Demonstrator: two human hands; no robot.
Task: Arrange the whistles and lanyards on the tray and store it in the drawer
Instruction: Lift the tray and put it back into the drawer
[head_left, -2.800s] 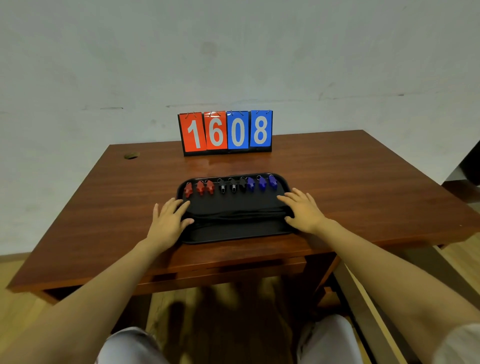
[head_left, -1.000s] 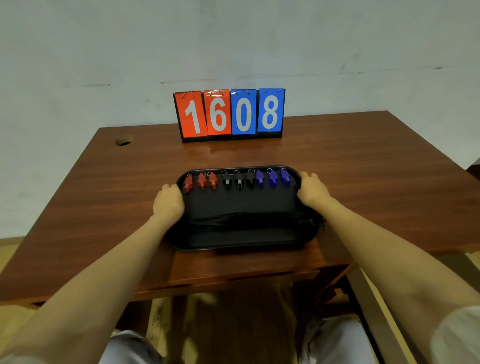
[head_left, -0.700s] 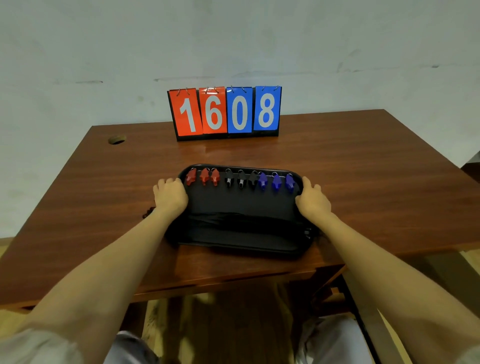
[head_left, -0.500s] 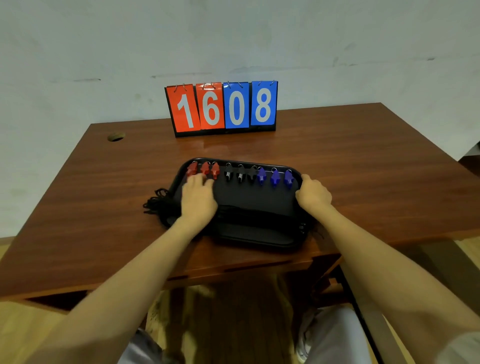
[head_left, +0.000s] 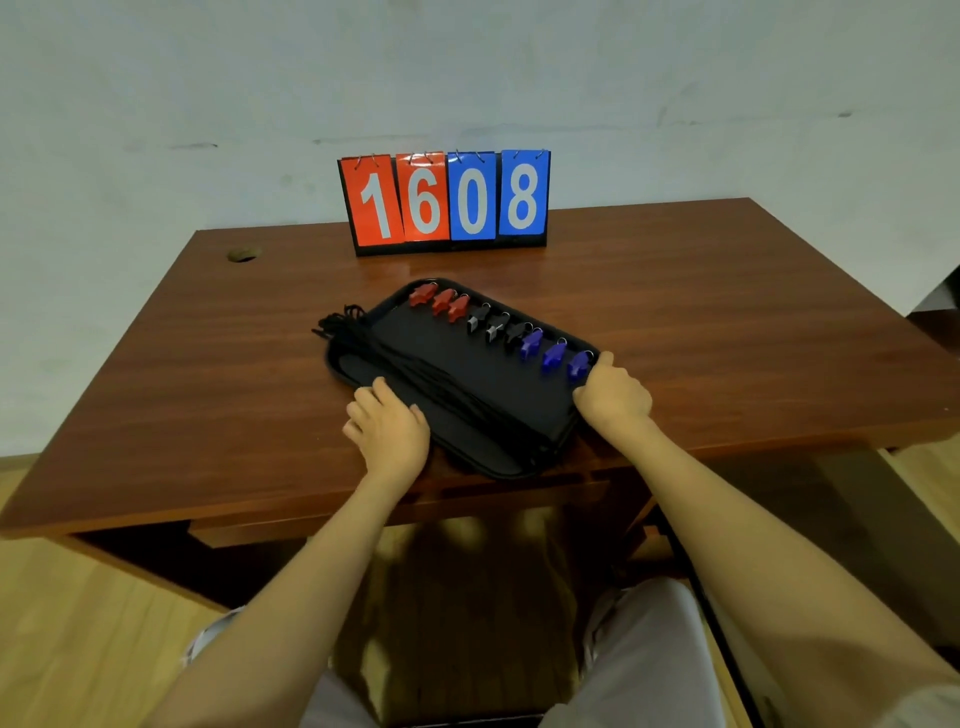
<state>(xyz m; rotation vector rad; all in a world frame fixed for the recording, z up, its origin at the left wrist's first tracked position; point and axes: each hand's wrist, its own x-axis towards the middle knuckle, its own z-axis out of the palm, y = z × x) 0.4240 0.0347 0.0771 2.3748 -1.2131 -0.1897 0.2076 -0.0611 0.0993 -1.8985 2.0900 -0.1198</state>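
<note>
A black tray (head_left: 498, 460) lies turned at an angle near the front edge of the wooden desk (head_left: 727, 312). Along its far rim runs a row of whistles: three red whistles (head_left: 441, 301), three black whistles (head_left: 493, 326) and three blue whistles (head_left: 553, 356). Black lanyards (head_left: 441, 384) stretch across the tray, and their ends (head_left: 340, 322) spill over its left rim onto the desk. My left hand (head_left: 387, 428) rests on the tray's near left edge with fingers spread over the lanyards. My right hand (head_left: 613, 395) grips the tray's right rim beside the blue whistles.
A flip scoreboard (head_left: 447, 200) reading 1608 stands at the back of the desk against the wall. A cable hole (head_left: 243, 254) is at the back left corner. A closed drawer front (head_left: 405, 512) sits under the desk's front edge, above my knees.
Both hands turned the tray clockwise, so the red whistles swung away and the blue ones came nearer. My left hand moved from the tray's middle to its near left edge. Lanyard ends slid out leftward.
</note>
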